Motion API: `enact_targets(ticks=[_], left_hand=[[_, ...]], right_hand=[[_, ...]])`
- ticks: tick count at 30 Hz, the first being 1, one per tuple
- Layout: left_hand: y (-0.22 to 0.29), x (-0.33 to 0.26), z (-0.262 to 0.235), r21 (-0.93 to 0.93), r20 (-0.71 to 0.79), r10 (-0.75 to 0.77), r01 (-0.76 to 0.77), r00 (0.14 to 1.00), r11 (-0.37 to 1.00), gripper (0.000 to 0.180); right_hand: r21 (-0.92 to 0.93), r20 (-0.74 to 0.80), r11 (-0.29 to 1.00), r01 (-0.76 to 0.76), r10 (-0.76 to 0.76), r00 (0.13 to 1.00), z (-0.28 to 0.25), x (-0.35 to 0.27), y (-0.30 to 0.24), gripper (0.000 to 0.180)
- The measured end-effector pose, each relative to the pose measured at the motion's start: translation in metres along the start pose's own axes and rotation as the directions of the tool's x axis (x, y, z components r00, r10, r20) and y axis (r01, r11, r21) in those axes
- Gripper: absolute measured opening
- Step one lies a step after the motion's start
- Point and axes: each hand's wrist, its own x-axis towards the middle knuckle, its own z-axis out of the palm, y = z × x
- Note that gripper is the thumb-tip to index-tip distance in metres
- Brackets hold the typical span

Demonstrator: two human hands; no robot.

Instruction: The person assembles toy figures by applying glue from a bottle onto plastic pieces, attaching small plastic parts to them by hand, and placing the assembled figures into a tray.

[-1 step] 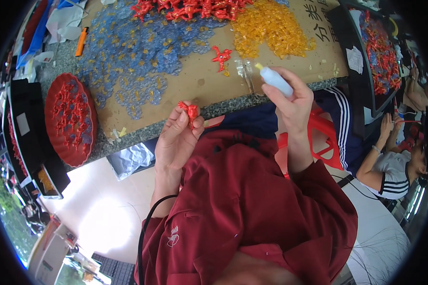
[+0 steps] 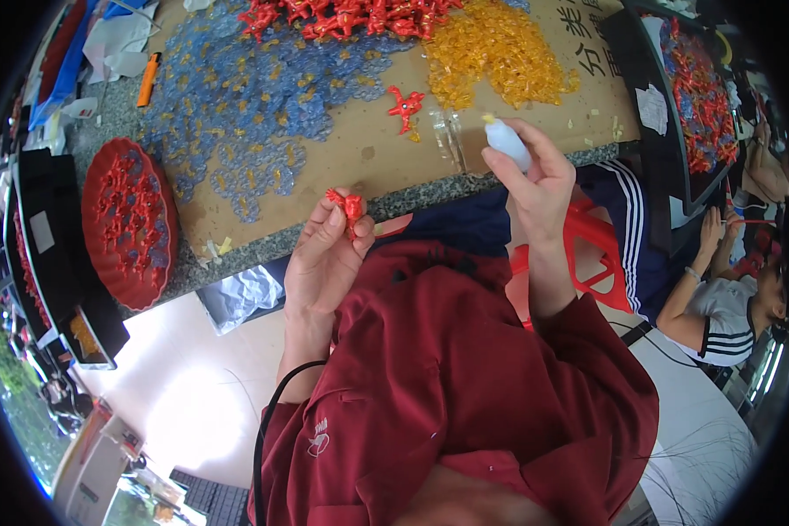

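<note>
My left hand (image 2: 322, 250), fingers closed, pinches a small glossy red plastic figure (image 2: 351, 207) just in front of the table's near edge. In my right hand (image 2: 543, 180) is a small whitish squeeze bottle (image 2: 507, 145), its yellowish tip aimed up and left. The two hands are apart, and bottle and figure do not touch. Between and beyond them, another red figure (image 2: 405, 109) lies on the cardboard (image 2: 359, 158) with a small yellow piece by it. Loose clear blue pieces (image 2: 263, 88) spread to the left; clear yellow pieces (image 2: 491, 57) are heaped to the right.
A pile of red figures (image 2: 351, 16) lies at the far edge. At left stand a scalloped red tray (image 2: 92, 223) of red figures and an orange cutter (image 2: 149, 81). A black bin (image 2: 653, 101) of red parts is at right, with a co-worker (image 2: 719, 302) beyond it.
The squeeze bottle in my right hand has turned slightly, its tip shifting a little right and up. My left hand keeps its hold on the red figure.
</note>
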Motion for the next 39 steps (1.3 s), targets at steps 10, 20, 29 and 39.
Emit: enact_targets(ticks=[10,20,29,39], left_hand=[[-0.002,-0.003,-0.004,0.082,-0.02,0.096,-0.094,0.995,0.992,0.02],[0.004,-0.013,-0.01,0.059,-0.042,0.129,-0.127,0.991,0.99,0.019],[0.01,-0.028,-0.021,0.047,-0.081,0.197,-0.194,0.977,0.98,0.019],[0.016,-0.028,-0.023,0.083,-0.086,0.213,-0.206,0.973,0.975,0.02]], right_hand=[[-0.318,-0.147,0.914,0.251,-0.309,0.94,0.011,0.017,0.036,0.029],[-0.406,0.278,0.69,0.599,-0.531,0.8,0.073,0.012,0.008,0.015],[-0.454,0.604,0.612,0.648,-0.323,0.728,0.137,0.023,0.016,0.014],[-0.554,0.671,0.545,0.629,-0.154,0.725,0.124,0.016,0.003,0.024]])
